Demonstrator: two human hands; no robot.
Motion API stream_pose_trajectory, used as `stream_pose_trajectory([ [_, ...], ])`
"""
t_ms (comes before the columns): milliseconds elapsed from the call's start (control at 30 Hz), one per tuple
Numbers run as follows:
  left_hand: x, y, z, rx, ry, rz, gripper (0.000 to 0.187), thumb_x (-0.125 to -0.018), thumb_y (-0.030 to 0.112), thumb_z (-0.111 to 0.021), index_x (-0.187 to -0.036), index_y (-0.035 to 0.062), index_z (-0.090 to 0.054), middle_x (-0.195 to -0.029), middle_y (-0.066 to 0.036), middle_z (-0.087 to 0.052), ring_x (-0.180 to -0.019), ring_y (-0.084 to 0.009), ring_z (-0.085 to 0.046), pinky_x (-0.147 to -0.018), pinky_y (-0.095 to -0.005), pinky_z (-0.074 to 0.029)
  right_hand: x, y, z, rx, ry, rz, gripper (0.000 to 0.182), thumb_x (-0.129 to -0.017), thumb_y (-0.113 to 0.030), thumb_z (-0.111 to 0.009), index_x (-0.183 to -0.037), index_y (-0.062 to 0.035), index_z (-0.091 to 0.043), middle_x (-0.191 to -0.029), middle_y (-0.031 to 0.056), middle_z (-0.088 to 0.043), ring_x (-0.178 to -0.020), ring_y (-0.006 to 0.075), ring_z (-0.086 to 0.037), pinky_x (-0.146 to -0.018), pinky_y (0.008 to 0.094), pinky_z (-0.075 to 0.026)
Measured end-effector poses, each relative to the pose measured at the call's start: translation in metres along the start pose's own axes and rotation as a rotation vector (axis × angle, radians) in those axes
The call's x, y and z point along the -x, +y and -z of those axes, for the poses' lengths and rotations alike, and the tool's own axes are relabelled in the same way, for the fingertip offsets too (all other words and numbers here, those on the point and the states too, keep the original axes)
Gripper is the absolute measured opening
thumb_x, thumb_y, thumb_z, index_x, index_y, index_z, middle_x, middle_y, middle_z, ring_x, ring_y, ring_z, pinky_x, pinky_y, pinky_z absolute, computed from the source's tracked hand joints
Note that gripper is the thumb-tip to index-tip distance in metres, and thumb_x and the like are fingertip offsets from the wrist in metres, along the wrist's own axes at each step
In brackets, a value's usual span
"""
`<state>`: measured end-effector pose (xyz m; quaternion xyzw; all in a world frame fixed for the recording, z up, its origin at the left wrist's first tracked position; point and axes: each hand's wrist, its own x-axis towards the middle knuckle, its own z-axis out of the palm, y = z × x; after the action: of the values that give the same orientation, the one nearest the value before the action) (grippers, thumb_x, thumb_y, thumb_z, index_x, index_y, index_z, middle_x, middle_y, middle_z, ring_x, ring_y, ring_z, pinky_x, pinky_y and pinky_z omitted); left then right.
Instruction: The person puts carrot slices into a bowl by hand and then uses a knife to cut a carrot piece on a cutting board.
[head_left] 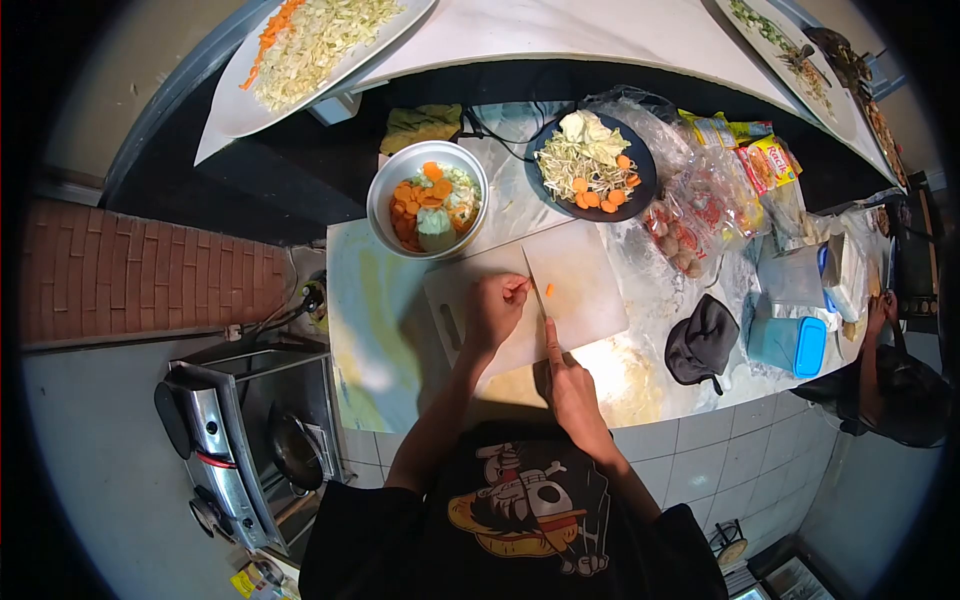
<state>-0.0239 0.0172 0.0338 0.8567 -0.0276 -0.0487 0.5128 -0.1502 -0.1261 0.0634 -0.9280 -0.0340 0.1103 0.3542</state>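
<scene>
A white cutting board (590, 270) lies on the table in front of me. My right hand (573, 392) is closed around the handle of a kitchen knife (536, 280), with the index finger stretched along it. The blade rests on the board, pointing away from me. Just left of the blade, my left hand (497, 308) is curled, its fingertips pinched together; whatever they hold is too small to make out. A small orange carrot piece (550, 290) lies right of the knife. Behind the board stands a metal pot (376, 215) with carrot slices and chopped vegetables.
A dark plate (648, 165) holds bean sprouts, cabbage and carrot slices. Plastic bags (715, 190), a black cloth item (702, 340) and a blue-lidded container (785, 345) occupy the right side. A stove (212, 430) stands left. At far right is another person (905, 395).
</scene>
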Motion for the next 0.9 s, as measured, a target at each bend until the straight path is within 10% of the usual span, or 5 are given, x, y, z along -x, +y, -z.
stream_pose_trajectory([
  [500,-0.001,-0.018,0.003,-0.083,0.068,-0.181,0.020,-0.084,0.009,-0.074,-0.104,0.0037,-0.071,-0.093,-0.011,-0.072,-0.078,-0.0206,-0.065,-0.071,-0.0337,-0.053,0.005,0.010,0.031,-0.474,0.039,-0.102,0.061,-0.091,0.002,-0.047,-0.151,-0.0080,-0.038,-0.095,0.0324,-0.065,-0.074,0.0493,-0.063,-0.071,0.0464,-0.052],
  [667,-0.006,-0.009,-0.007,-0.120,0.070,-0.303,0.021,-0.080,0.005,-0.071,-0.101,0.0016,-0.068,-0.092,-0.014,-0.070,-0.087,-0.0330,-0.067,-0.078,-0.0420,-0.053,0.007,0.016,0.038,-0.772,-0.022,-0.222,0.054,-0.100,-0.003,-0.042,-0.153,-0.0124,-0.039,-0.060,0.0014,-0.052,-0.050,0.0064,-0.047,-0.048,0.0255,-0.044],
  [900,-0.002,-0.015,-0.011,-0.181,0.022,-0.280,0.018,-0.083,0.001,-0.068,-0.101,0.0023,-0.069,-0.091,-0.015,-0.070,-0.083,-0.0326,-0.066,-0.075,-0.0408,-0.052,0.010,0.021,0.034,-0.817,0.013,-0.203,0.056,-0.099,-0.001,-0.040,-0.154,-0.0104,-0.036,-0.060,0.0019,-0.052,-0.043,0.0067,-0.043,-0.043,0.0249,-0.042],
])
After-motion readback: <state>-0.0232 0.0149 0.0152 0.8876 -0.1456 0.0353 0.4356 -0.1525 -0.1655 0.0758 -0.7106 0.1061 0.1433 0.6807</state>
